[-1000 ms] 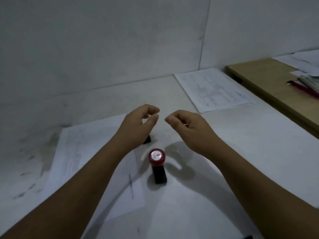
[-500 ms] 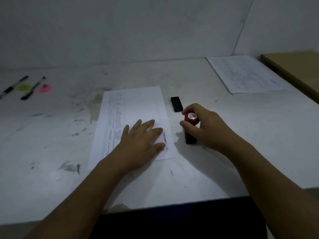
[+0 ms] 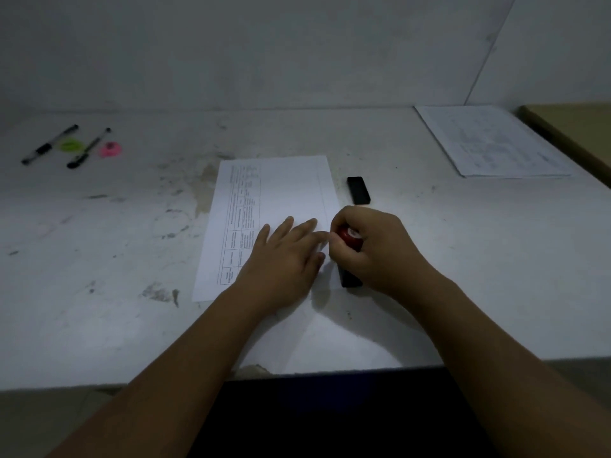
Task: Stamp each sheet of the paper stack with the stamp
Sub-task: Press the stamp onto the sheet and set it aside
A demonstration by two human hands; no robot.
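Note:
A white printed sheet (image 3: 281, 193) lies in the middle of the white table (image 3: 99, 276); whether more sheets lie under it I cannot tell. My left hand (image 3: 284, 259) rests flat on its lower right part, fingers spread. My right hand (image 3: 370, 249) is closed around the stamp (image 3: 348, 256), which has a red round top and a black body. The stamp stands upright at the sheet's right edge, its base down at the paper's lower right corner. My fingers hide much of the stamp's body.
A small black cap or pad (image 3: 358, 190) lies just right of the sheet. A second pile of printed papers (image 3: 489, 140) sits at the far right beside a wooden board (image 3: 575, 127). Two pens (image 3: 49, 143) and green and pink discs lie far left.
One second ago both hands hovered above the standing stamp. Since then my left hand settled flat on the sheet and my right hand closed on the stamp, bringing it to the sheet's right edge.

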